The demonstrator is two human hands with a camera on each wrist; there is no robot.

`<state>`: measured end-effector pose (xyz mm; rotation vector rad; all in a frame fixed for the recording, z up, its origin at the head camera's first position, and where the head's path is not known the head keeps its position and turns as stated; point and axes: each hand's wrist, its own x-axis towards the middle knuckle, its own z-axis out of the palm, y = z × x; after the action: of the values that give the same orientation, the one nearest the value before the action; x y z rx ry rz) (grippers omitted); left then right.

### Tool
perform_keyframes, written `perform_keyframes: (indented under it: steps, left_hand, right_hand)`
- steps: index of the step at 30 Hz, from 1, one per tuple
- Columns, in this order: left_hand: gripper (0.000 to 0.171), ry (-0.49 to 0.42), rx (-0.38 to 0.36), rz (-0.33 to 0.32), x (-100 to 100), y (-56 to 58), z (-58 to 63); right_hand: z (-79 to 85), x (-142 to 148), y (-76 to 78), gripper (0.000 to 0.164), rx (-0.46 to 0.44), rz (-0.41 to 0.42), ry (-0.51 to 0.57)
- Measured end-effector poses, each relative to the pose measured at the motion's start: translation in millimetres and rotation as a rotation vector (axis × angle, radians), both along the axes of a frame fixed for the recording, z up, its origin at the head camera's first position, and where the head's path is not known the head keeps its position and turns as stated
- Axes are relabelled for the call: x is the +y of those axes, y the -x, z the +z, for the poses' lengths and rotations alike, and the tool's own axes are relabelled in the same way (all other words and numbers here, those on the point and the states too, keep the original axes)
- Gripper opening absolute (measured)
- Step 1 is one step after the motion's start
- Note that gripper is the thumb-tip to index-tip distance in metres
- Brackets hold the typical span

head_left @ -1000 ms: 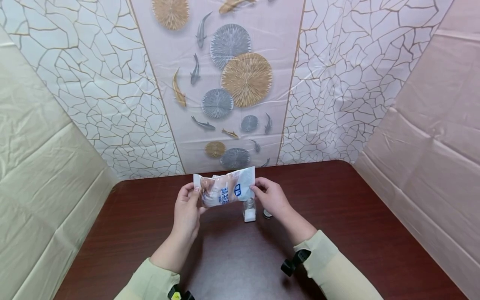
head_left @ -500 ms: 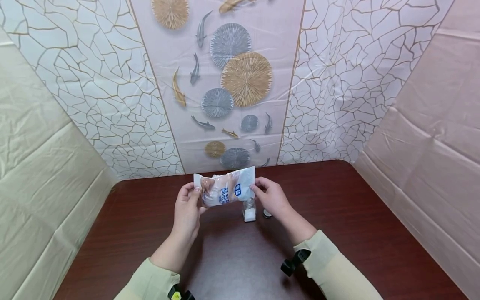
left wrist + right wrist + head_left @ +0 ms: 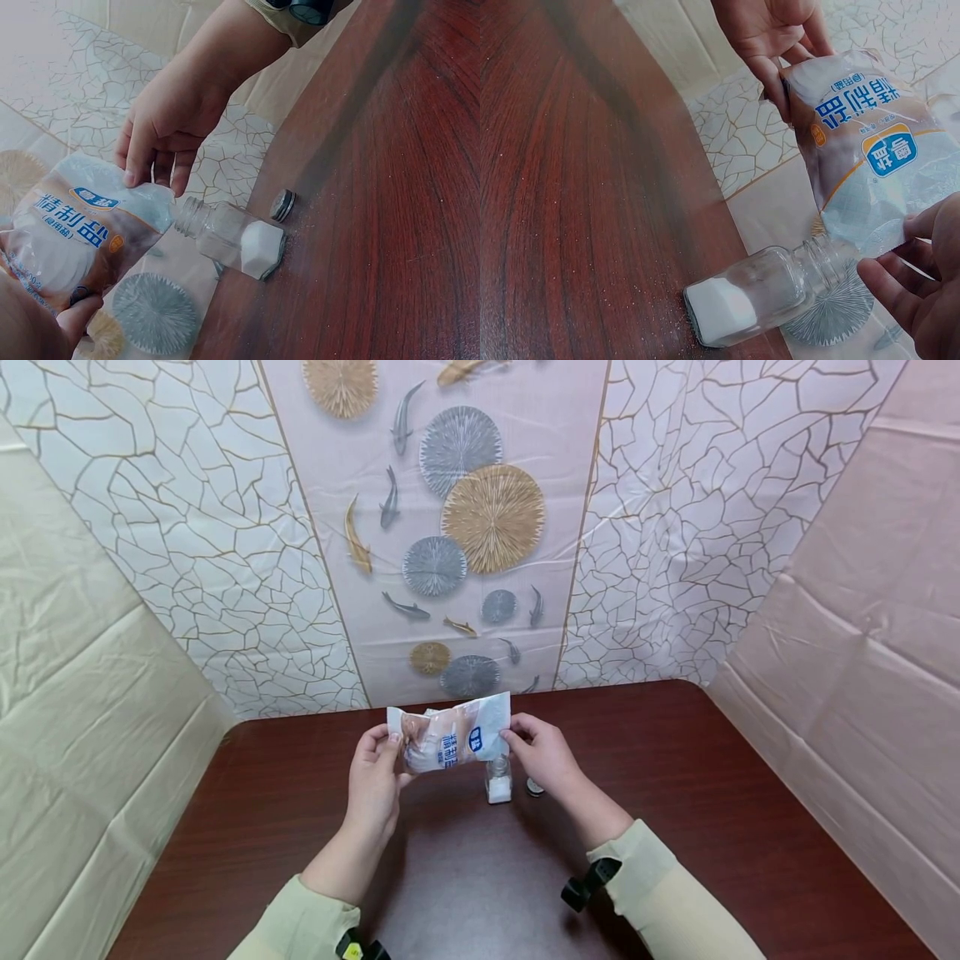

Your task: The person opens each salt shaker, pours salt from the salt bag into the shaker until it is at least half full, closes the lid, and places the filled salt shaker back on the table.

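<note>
A plastic bag of salt (image 3: 453,737), printed with blue characters, is held tilted above the table between both hands. My left hand (image 3: 372,785) grips its fuller end, thumb on the front. With thumb and fingers, my right hand (image 3: 546,758) pinches the other end near its corner. Directly below that end stands an uncapped glass jar (image 3: 742,296) with a threaded neck; white salt (image 3: 260,249) fills its lower part. The bag's corner is right at the jar's mouth in the right wrist view. Near the jar lies a small round cap (image 3: 283,205).
Fine white grains are scattered on the dark reddish wooden table (image 3: 300,827) around the jar. A patterned cloth (image 3: 465,527) hangs behind the far edge, with plain beige cloth (image 3: 847,677) on both sides.
</note>
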<state>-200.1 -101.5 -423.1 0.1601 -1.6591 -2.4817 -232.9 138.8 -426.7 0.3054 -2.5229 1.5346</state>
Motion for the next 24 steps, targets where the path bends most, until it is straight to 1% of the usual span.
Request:
perform_keyframes:
  steps: [24]
  left_hand:
    - [0.015,0.002,-0.002,-0.002,0.6,-1.1,2.6]
  right_hand:
    - [0.2,0.5,0.0,0.012,-0.009,0.003,0.008]
